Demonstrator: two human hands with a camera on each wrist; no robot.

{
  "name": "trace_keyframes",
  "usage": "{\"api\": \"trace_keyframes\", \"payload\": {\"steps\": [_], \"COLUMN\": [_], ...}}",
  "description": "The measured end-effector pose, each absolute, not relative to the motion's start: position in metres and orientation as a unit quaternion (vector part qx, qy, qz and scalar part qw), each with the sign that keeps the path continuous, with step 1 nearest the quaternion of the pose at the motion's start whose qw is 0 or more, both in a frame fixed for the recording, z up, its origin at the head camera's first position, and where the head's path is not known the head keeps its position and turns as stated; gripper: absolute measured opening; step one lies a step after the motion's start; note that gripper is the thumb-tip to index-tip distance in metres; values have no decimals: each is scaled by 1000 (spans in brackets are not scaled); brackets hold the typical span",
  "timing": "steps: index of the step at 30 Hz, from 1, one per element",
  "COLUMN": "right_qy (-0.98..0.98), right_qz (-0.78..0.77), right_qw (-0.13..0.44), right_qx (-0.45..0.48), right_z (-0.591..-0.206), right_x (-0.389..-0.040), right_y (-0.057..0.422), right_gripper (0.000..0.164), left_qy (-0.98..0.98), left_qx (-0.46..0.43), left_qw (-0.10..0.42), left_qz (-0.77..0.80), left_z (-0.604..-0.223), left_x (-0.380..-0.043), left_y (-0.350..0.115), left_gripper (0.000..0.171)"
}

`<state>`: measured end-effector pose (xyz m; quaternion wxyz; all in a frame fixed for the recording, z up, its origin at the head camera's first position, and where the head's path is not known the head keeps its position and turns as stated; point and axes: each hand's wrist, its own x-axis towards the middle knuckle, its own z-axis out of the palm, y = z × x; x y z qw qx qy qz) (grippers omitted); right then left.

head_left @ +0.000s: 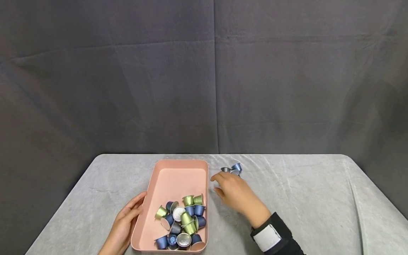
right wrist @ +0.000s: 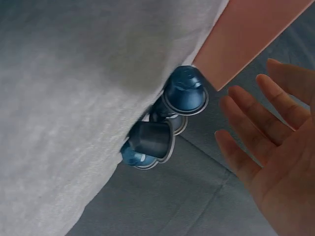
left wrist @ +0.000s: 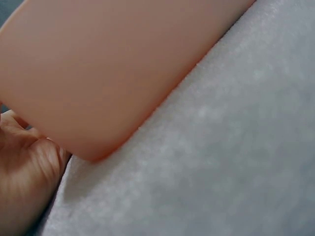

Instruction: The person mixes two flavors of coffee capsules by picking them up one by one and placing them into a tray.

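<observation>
A pink tray [head_left: 178, 179] lies on the table with several green, blue and dark coffee capsules [head_left: 185, 217] gathered at its near end. My left hand [head_left: 125, 219] touches the tray's left side with its fingertips at the outer edge. The left wrist view shows part of that hand [left wrist: 29, 172] beside the tray's outer wall [left wrist: 108, 73]. Right of the tray, my right hand [head_left: 239, 194] holds nothing, its fingers apart and slightly bent. Just beyond it sits a small group of blue and dark capsules [head_left: 237, 167]. In the right wrist view these capsules [right wrist: 185, 91] stand clear of the fingers.
A pale grey cloth [head_left: 312, 209] covers the table, with a crease along its right side. Behind the table's far edge hangs a dark grey curtain [head_left: 271, 88]. The tray's far part has bare floor.
</observation>
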<state>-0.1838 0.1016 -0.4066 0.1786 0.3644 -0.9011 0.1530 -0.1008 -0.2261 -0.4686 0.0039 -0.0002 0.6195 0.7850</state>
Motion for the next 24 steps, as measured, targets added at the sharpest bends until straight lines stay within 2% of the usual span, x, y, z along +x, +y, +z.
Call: {"api": "trace_keyframes", "payload": {"steps": [15,24], "right_qy": [-917,-929], "right_qz": [161,155], "right_qw": [151,111], "right_qx": [331,317], "right_z": [-407,-410], "right_x": [-202,-214], "right_y": [121,119], "right_gripper": [33,33], "left_qy": [618,621], "left_qx": [-18,-15], "left_qw": [12,17], "left_qz": [786,784], "left_z": [-465,-464], "left_x": [-103,-103], "left_y": [-222,-222], "left_gripper": [59,60]}}
